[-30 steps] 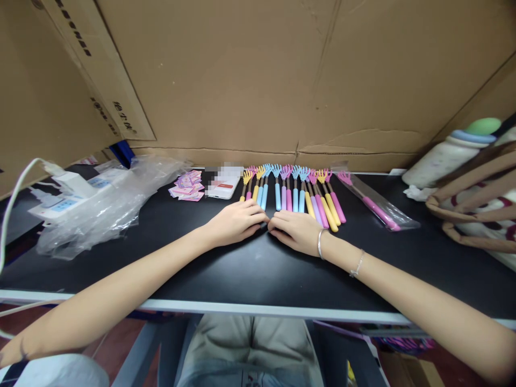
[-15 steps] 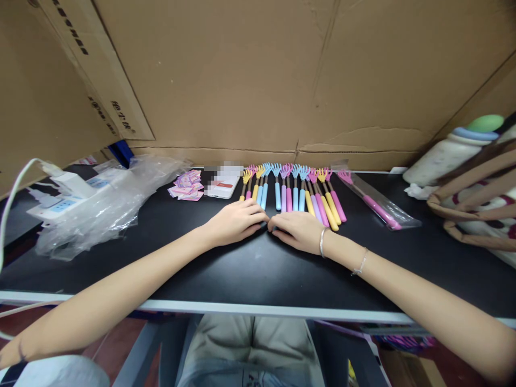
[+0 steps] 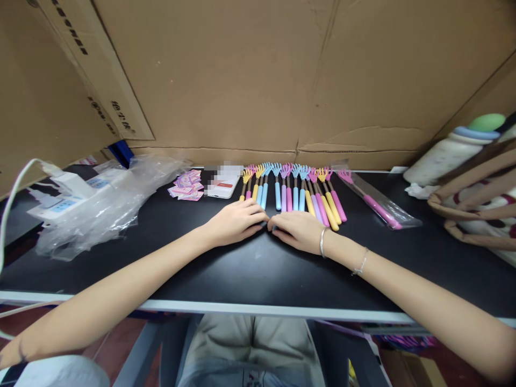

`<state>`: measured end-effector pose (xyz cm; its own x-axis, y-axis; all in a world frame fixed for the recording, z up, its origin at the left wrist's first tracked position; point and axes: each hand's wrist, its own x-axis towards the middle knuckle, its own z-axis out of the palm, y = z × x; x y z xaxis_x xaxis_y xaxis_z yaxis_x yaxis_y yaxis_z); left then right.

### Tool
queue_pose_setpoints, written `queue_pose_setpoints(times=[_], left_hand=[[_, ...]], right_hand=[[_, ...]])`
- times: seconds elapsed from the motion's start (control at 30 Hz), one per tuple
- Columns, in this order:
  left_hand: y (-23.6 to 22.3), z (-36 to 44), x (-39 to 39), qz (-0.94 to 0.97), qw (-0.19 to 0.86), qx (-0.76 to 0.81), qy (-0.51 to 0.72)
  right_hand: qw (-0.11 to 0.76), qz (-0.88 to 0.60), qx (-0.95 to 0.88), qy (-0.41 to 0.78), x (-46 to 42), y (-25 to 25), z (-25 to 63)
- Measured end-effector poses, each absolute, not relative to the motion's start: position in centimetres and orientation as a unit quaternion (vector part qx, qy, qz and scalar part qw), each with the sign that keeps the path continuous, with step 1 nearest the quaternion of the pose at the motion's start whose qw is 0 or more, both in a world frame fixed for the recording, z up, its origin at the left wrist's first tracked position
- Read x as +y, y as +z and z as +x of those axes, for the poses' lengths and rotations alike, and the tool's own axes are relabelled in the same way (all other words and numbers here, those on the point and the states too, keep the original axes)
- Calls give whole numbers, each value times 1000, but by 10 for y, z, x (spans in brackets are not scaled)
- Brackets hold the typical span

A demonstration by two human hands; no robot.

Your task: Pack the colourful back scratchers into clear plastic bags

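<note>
Backscratchers [image 3: 295, 193] just beyond both hands [image 3: 235, 221]

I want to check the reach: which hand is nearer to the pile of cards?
Left. The left hand rests on the table, to the right of the cards and closer to the camera; the right hand rests farther right.
</note>
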<state>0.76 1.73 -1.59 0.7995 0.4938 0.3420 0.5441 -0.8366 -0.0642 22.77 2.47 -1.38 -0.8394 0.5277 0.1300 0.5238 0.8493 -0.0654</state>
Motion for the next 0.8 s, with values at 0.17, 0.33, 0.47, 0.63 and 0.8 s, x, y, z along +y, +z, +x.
queue_pose_setpoints(times=[0.17,0.33,0.47,0.63,0.8], left_hand=[[-16,7,17,-945,77,-276,-156],[-16,7,18,-945,77,-274,-158],[-16,7,18,-945,78,-276,-155],[-16,7,18,-945,76,-276,-156],[-17,7,18,-945,77,-275,-160]], right_hand=[[74,-276,-958,14,25,-14,228],[77,-274,-959,13,24,-14,228],[81,-271,-959,17,24,-13,229],[80,-267,-960,23,25,-12,230],[89,-259,-961,25,25,-13,231]])
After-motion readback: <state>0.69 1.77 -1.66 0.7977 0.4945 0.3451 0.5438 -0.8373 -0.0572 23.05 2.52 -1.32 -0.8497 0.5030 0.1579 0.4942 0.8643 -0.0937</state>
